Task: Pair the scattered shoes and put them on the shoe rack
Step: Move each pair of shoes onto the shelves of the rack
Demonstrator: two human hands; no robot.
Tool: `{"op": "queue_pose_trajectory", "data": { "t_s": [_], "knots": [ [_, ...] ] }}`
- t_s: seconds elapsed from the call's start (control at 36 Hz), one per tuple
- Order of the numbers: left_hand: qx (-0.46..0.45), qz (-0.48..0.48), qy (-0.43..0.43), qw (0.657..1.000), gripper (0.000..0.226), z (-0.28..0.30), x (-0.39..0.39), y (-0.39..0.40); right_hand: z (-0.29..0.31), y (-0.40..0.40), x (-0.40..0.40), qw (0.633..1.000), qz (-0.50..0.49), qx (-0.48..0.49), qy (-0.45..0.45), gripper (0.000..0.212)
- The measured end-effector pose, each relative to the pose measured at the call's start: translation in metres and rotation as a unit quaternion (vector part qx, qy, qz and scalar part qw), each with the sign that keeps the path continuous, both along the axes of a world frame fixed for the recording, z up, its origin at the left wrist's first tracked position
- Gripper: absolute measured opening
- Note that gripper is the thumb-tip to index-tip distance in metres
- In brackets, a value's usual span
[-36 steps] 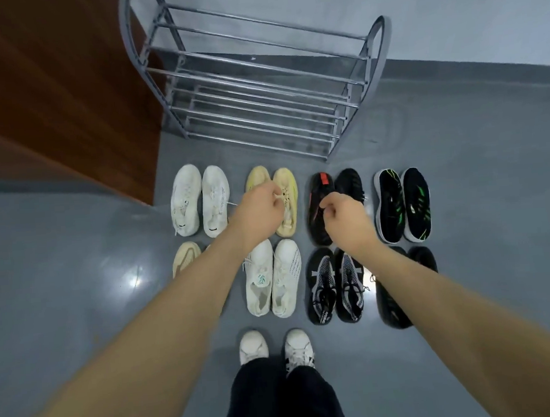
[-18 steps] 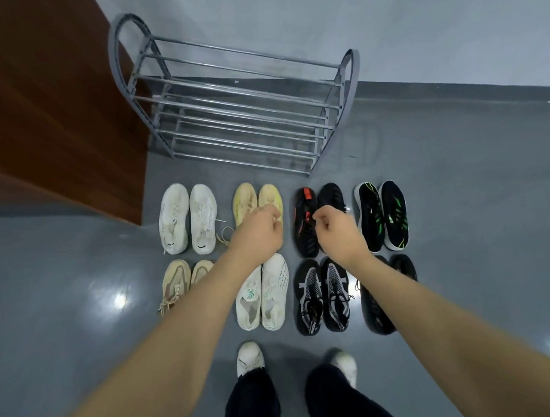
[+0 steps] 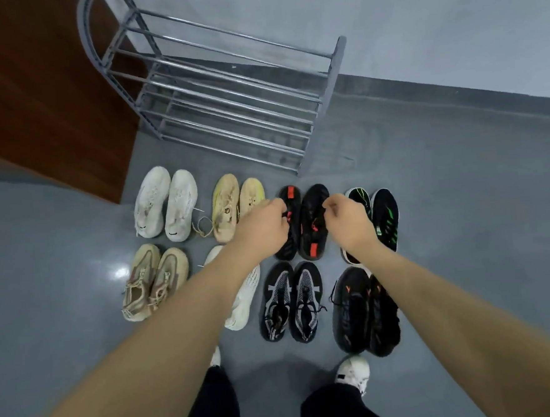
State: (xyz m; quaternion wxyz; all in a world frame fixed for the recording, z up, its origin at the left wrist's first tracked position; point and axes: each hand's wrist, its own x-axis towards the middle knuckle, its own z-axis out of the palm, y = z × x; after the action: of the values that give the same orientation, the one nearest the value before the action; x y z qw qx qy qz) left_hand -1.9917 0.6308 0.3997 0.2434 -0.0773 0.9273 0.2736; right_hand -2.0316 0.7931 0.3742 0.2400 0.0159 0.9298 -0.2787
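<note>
My left hand and right hand are both down over the black pair with red marks, one hand to each shoe. The fingers of each hand are curled and seem to pinch something at the shoe's opening, the left at the left shoe, the right at the right shoe; whether it is the tongue, a lace or the collar I cannot tell, the spot being small and dark.

The pair lies directly under my fingers in the far row, third from the left, between the yellow pair and the black pair with green stripes. Its long axis runs near to far, toes pointing toward the shoe rack, which stands just beyond the far row and a little to the left, with bare rails. So the coming lift, as I judge it, goes straight up and then forward along the shoes' own length, each hand being equally near its shoe.

Half a second ago my left hand was over the right yellow shoe and my right hand at the gap between the two black shoes; now both have shifted right onto the black pair. The shoes on the floor lie as they did.
</note>
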Motion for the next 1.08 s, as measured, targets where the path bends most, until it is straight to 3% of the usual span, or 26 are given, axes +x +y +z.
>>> {"op": "queue_pose_trajectory", "data": {
  "t_s": [0.31,0.61,0.78,0.94,1.0,1.08],
  "knots": [
    [0.02,0.041,-0.027,0.999,0.033,-0.088,-0.006,0.067,-0.088,0.057,0.001,0.998,-0.008,-0.012,-0.055,0.015],
    [0.02,0.031,-0.035,0.999,0.033,-0.247,-0.027,0.068,-0.256,0.061,-0.004,0.994,-0.065,-0.029,-0.087,0.015],
    [0.01,-0.021,-0.043,0.999,0.033,-0.335,-0.036,0.081,-0.351,0.064,-0.011,0.993,-0.085,0.015,-0.074,0.031],
    [-0.018,-0.049,-0.016,0.998,0.033,-0.392,-0.046,0.089,-0.406,0.063,-0.017,0.993,-0.106,0.044,-0.026,0.048],
    [-0.023,-0.051,0.006,0.998,0.034,-0.403,-0.048,0.09,-0.418,0.06,-0.019,0.994,-0.104,0.037,-0.027,0.044],
    [-0.022,-0.047,0.022,0.998,0.035,-0.41,-0.047,0.088,-0.425,0.059,-0.019,0.995,-0.098,0.033,-0.001,0.022]
  ]
}}
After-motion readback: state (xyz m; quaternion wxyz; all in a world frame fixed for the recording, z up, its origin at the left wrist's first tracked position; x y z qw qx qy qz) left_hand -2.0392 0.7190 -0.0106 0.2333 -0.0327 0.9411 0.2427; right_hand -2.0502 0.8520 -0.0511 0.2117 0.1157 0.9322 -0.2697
